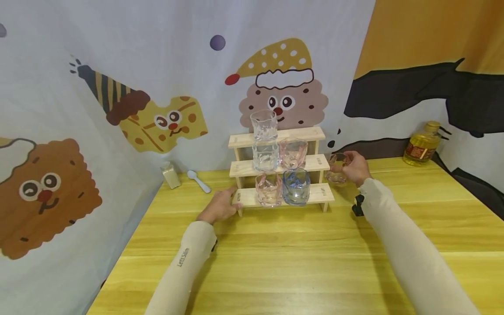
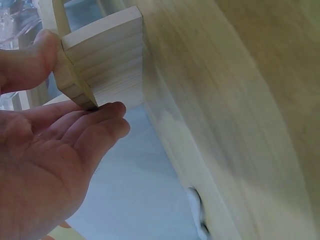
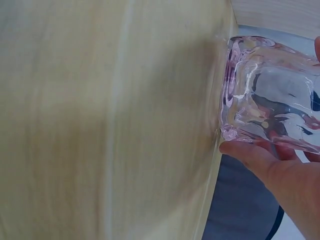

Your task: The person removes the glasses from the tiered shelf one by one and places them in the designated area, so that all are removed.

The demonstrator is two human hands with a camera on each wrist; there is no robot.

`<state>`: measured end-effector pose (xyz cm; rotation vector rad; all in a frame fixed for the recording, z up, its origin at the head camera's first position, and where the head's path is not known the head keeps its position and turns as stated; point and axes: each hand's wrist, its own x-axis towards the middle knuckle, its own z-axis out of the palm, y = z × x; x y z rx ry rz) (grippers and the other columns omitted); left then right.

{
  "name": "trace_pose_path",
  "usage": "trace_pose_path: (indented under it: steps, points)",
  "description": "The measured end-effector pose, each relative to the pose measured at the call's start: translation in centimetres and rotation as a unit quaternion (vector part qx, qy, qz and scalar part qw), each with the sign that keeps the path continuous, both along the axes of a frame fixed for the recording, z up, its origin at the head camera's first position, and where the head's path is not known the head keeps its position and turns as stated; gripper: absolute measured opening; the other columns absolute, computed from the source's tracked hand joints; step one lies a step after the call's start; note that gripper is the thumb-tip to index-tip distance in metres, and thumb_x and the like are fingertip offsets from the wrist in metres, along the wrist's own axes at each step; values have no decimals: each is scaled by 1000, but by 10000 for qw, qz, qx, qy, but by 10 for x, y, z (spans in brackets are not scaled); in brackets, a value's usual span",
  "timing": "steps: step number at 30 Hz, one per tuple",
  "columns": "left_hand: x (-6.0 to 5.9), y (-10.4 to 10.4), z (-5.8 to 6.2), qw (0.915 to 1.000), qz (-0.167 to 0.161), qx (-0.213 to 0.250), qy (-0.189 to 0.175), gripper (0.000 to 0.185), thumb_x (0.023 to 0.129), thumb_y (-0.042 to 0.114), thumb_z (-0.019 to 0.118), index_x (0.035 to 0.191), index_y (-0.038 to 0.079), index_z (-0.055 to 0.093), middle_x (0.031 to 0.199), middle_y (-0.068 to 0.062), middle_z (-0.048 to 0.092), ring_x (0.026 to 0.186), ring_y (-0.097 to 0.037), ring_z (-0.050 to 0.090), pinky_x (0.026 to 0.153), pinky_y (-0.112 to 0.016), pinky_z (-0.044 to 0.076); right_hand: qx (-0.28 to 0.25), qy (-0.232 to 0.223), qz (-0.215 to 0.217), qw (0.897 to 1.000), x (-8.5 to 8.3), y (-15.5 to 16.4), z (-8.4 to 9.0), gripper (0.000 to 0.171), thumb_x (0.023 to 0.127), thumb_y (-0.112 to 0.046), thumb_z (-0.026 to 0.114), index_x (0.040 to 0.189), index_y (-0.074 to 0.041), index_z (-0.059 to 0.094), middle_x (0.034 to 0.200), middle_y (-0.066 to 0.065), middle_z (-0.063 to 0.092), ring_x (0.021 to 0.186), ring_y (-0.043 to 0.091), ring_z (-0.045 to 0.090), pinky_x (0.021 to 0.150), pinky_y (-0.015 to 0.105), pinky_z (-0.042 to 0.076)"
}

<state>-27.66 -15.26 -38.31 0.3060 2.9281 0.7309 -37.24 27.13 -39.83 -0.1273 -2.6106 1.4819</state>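
A three-tier wooden stand (image 1: 275,166) is in the middle of the head view. My left hand (image 1: 221,204) grips the left end of its lowest tier; in the left wrist view the thumb (image 2: 42,55) lies on one face and the fingers on the other. To the right of the stand, my right hand (image 1: 356,168) holds a pale pink glass (image 3: 275,95) by its sides, at or just above the tabletop. On the tiers are a clear glass (image 1: 264,124) on top, a clear glass (image 1: 265,156) and pink glass (image 1: 293,153) in the middle, a pink glass (image 1: 269,189) and blue glass (image 1: 296,187) below.
A bottle of yellow oil (image 1: 421,144) stands at the back right of the wooden table (image 1: 275,262). At the back left are a small whitish bottle-shaped object (image 1: 171,176) and a pale blue spoon (image 1: 199,182). A printed cloth (image 1: 177,57) hangs behind.
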Motion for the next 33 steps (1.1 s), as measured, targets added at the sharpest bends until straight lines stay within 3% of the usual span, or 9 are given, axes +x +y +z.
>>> trace_pose_path:
  steps: [13, 18, 23, 29, 33]
  points:
    - [0, 1, -1, 9998, 36, -8, -174, 69, 98, 27, 66, 157, 9, 34, 151, -26, 48, 143, -44, 42, 118, -55, 37, -215, -121, 3, 9997, -2, 1, -5, 94, 83, -15, 81, 156, 4, 24, 153, 30, 38, 132, 45, 45, 115, 59, 39]
    - [-1, 1, 0, 9997, 42, -2, -234, 69, 99, 27, 65, 157, 10, 33, 152, -26, 46, 144, -44, 41, 119, -55, 37, 118, -471, 432, 9979, -2, 1, 3, 102, 88, -18, 77, 159, 4, 8, 162, 33, 20, 146, 50, 30, 119, 62, 30]
    - [-1, 1, 2, 9999, 9, -8, -170, 69, 99, 27, 65, 157, 9, 33, 150, -28, 48, 142, -44, 43, 118, -55, 38, 509, -806, 689, 9931, 6, -2, 37, 104, 92, -20, 68, 159, 0, -10, 166, 31, 0, 151, 54, 14, 121, 66, 23]
    - [0, 0, 2, 9999, 18, -50, -142, 69, 99, 27, 64, 158, 8, 31, 152, -28, 46, 143, -44, 42, 119, -55, 37, 397, -471, 577, 9964, 19, -16, 87, 100, 96, -39, 65, 162, -9, -3, 166, 31, 9, 144, 53, 30, 113, 68, 34]
    - [0, 1, 1, 9999, -61, -85, -122, 69, 99, 26, 64, 157, 7, 33, 150, -28, 48, 142, -44, 44, 117, -55, 39, 355, 150, 547, 9978, 26, -28, 107, 87, 99, -40, 61, 163, -10, 10, 164, 29, 20, 143, 49, 35, 111, 65, 39]
